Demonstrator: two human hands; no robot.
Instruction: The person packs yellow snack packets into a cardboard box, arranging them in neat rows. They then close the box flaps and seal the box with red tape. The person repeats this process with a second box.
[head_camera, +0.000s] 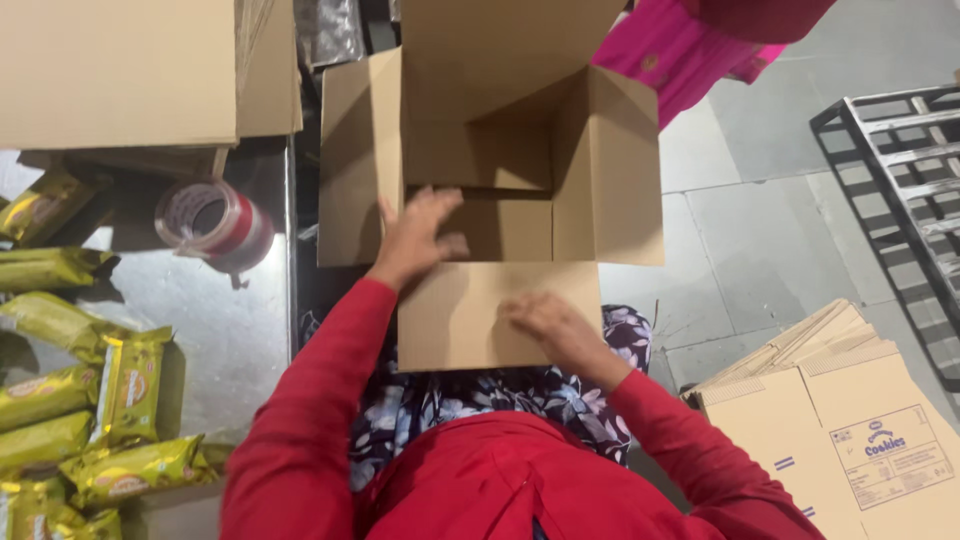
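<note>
Grey floor tiles (760, 230) surround an open, empty cardboard box (610, 170). Left hand (415, 240) fingers spread flat inside; right hand (545, 318) presses the near flap (450, 320), gripping nothing.

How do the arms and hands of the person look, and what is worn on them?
Both arms are covered by long red sleeves that reach to the wrists. The left hand and the right hand are bare: no gloves show, and no ring, watch or bracelet can be made out. The fingers are uncovered. Below the arms show a red top and a dark floral cloth.
</note>
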